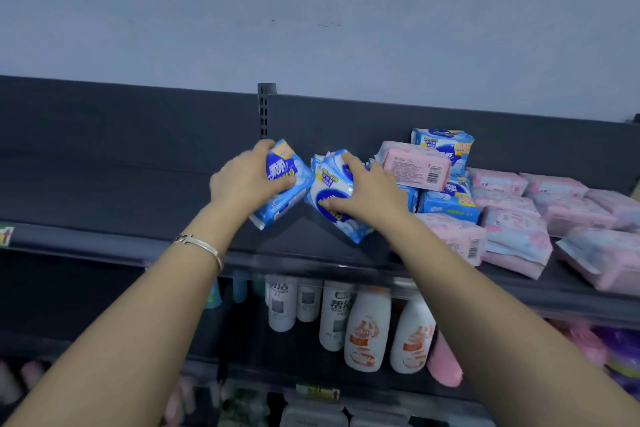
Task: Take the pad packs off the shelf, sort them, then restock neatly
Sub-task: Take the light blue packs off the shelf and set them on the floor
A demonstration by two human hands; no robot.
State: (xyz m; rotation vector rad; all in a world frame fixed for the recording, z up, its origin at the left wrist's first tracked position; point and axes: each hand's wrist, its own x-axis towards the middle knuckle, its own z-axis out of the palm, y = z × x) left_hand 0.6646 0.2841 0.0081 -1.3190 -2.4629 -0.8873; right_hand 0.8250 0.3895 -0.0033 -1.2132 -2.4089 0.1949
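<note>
Behind everything, pale grey wall [311,10]. Below it, long dark shelf [104,184], with slotted post [265,111] at the back middle. On right part of the shelf, loose heap of pink pad packs [554,204], lying flat and overlapping. Left of this heap, smaller stack of blue pad packs [446,199], with 1 pink pack [415,166] lying on top, barcode up. On lower shelf, white bottles [367,329] standing upright, 2 with orange labels.

Near middle of top shelf, both grips close together, not touching. Left grip [242,180] closed around 1 blue pack [289,198], thumb on its face, fingers over upper edge; pack tilted, lower corner toward shelf front. Right grip [367,191] closed around second blue pack [329,191], fingers spread over its face; pack tilted the other way, just beside the blue stack. Impossible to tell whether either held pack touches the shelf. On left wrist, thin silver bracelet [204,246].
</note>
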